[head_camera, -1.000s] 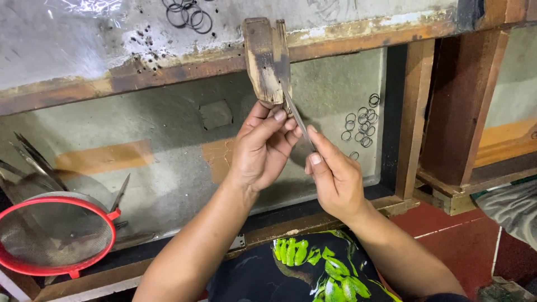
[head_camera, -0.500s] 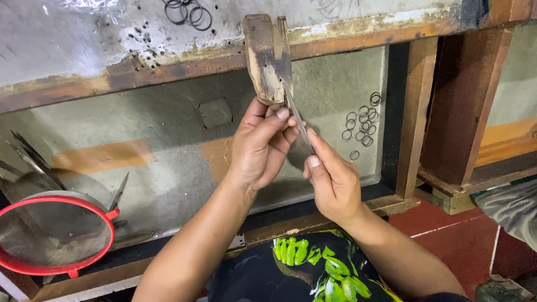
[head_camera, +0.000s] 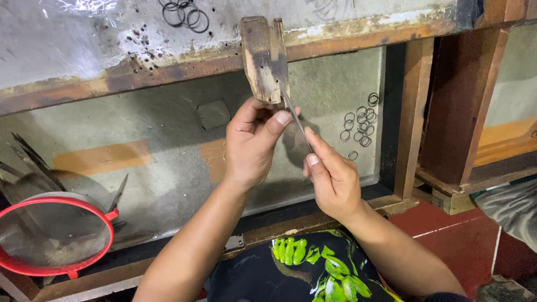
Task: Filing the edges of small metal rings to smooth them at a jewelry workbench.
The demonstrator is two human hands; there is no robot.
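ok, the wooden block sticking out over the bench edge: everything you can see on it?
The wooden block is worn, dark brown, with a pale scuffed patch low on its face. It looks like two pieces side by side, overhanging the rusty bench edge. The left hand touches its lower end; a thin metal strip, pinched by the right hand, meets its bottom corner.

Red-rimmed grey mesh sieve (head_camera: 53, 235), brown worn wooden block (head_camera: 263, 56), dark cloth (head_camera: 302, 268) with green leaf pattern

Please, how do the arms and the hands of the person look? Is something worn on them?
Both forearms are bare, with no sleeves in view. The left hand and the right hand wear no gloves, rings or watch. The fingernails are short and unpainted.
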